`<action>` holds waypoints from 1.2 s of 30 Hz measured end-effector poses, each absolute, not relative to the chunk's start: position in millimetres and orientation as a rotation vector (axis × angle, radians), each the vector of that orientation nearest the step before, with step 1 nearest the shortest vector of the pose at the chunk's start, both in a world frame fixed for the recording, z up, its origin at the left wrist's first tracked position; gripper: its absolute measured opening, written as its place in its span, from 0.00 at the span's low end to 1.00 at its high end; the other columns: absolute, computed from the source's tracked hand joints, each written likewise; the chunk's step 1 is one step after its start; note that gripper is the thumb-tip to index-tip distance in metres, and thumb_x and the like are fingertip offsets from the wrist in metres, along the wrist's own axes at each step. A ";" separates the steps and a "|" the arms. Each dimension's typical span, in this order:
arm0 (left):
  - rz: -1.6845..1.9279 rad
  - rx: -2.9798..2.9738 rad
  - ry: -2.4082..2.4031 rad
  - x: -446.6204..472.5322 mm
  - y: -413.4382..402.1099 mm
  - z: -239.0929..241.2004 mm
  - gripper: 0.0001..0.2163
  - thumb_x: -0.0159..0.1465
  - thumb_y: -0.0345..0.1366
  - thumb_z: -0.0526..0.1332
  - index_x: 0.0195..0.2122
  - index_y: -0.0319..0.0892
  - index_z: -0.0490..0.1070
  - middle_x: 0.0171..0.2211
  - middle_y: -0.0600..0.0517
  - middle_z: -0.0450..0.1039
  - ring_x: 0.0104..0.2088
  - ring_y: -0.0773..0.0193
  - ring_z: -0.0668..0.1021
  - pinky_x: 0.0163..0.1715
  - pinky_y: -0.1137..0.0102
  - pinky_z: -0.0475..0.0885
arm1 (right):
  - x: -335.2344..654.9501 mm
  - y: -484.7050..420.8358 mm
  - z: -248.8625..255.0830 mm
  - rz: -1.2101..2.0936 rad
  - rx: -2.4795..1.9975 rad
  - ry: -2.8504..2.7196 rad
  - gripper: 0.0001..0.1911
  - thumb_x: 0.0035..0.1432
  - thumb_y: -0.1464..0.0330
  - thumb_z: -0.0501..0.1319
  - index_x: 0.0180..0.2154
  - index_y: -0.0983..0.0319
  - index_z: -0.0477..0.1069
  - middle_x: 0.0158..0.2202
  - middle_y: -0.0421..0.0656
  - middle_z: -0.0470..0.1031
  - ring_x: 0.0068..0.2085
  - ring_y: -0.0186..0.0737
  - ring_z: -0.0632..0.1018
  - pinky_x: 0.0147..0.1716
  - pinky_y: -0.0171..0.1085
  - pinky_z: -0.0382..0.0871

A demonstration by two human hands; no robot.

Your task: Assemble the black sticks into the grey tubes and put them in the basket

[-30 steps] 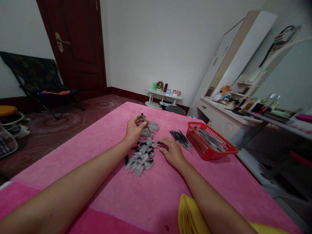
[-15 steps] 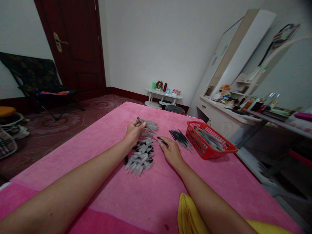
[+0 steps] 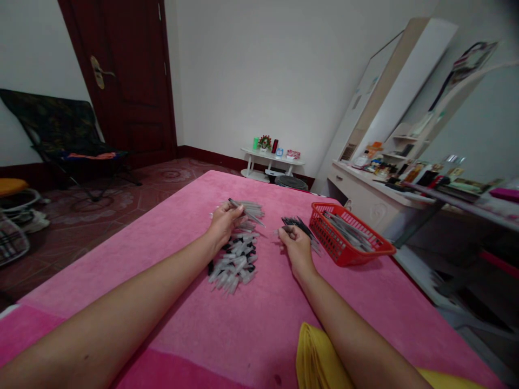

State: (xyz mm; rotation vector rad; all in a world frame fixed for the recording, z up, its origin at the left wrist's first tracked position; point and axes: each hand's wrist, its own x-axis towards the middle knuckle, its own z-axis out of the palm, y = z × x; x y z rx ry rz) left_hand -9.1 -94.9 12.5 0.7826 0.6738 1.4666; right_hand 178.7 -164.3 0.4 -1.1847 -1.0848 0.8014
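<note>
In the head view, near the centre of the frame, the left hand (image 3: pixel 224 222) pinches a slim grey pen-like stick with a dark end (image 3: pixel 254 218), slanting down to the right over a heap of pale grey slender sticks (image 3: pixel 255 208). Just below lies a pile of short translucent and black plastic pieces (image 3: pixel 233 265). Right of centre, the right hand (image 3: pixel 299 246) has its fingertips drawn together beside a bundle of black-ended thin rods (image 3: pixel 305 227); blur hides whether they grip anything. Further right, a red perforated plastic basket (image 3: pixel 333 246) holds more sticks on the pink plush cloth (image 3: pixel 259 324). A folded yellow fabric (image 3: pixel 318 359) sits at lower right.
</note>
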 end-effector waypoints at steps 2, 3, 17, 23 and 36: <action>1.453 0.792 0.675 -7.5 -97.8 14.5 0.12 0.46 0.30 0.70 0.30 0.36 0.69 0.29 0.52 0.74 0.29 0.68 0.77 0.31 0.71 0.77 | 177.7 -165.3 0.5 0.893 -1.145 -1.023 0.18 0.42 0.61 0.68 0.32 0.64 0.68 0.24 0.38 0.72 0.21 0.30 0.71 0.19 0.29 0.66; 1.447 0.795 0.673 -6.7 -99.0 15.5 0.12 0.47 0.30 0.70 0.30 0.36 0.69 0.29 0.52 0.74 0.29 0.68 0.77 0.31 0.71 0.77 | 177.0 -165.9 0.6 0.937 -1.126 -1.001 0.18 0.41 0.61 0.69 0.32 0.64 0.67 0.25 0.39 0.74 0.22 0.30 0.73 0.20 0.30 0.68; 1.434 0.776 0.661 -3.8 -101.8 17.8 0.11 0.47 0.29 0.70 0.29 0.36 0.68 0.27 0.53 0.73 0.27 0.69 0.77 0.31 0.73 0.76 | 173.9 -166.5 -0.7 0.983 -1.150 -1.053 0.16 0.42 0.63 0.68 0.31 0.64 0.67 0.25 0.42 0.76 0.24 0.34 0.76 0.22 0.32 0.72; 1.399 0.813 0.668 0.4 -105.4 18.6 0.12 0.46 0.30 0.71 0.29 0.35 0.69 0.27 0.52 0.74 0.27 0.67 0.78 0.29 0.72 0.77 | 172.0 -167.2 1.2 0.896 -1.183 -1.158 0.13 0.44 0.64 0.65 0.31 0.63 0.67 0.24 0.40 0.74 0.25 0.35 0.76 0.22 0.33 0.71; 1.381 0.870 0.650 5.0 -113.0 21.7 0.18 0.43 0.28 0.73 0.29 0.38 0.63 0.24 0.54 0.73 0.29 0.58 0.81 0.27 0.68 0.77 | 178.7 -171.1 8.4 0.645 -1.254 -1.369 0.05 0.46 0.68 0.59 0.28 0.62 0.70 0.22 0.40 0.72 0.21 0.36 0.72 0.20 0.34 0.67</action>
